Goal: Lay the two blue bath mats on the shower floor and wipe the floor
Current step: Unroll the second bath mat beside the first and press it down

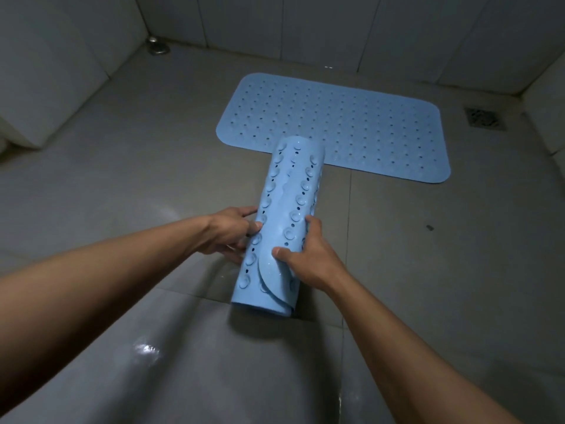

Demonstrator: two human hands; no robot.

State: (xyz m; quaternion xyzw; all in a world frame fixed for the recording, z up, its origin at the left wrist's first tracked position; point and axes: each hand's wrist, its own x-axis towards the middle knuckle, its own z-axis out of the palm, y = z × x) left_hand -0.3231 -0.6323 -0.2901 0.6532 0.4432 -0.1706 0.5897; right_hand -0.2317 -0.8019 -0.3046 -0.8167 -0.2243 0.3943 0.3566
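1. At ten o'clock we see a metal fitting [156, 46] in the far corner, where the tiled wall [321, 32] meets the shower floor [122, 166].
2. Our left hand [227, 232] comes in from eight o'clock; its fingers curl around the left side of the rolled mat [282, 221], thumb on top, other fingers underneath.
3. The rolled mat, blue with suction cups facing out, sits at the centre, its long axis pointing toward twelve o'clock. Its far end overlaps the near edge of the flat mat in our view; we cannot tell whether they touch.
4. Our right hand [308, 255] comes from five o'clock, closed on the roll's right side, thumb pressed on the loose flap.
5. The flat mat [351, 123] lies spread on the floor at one o'clock.
6. A floor drain [484, 117] sits at two o'clock, just beyond the flat mat's right end.
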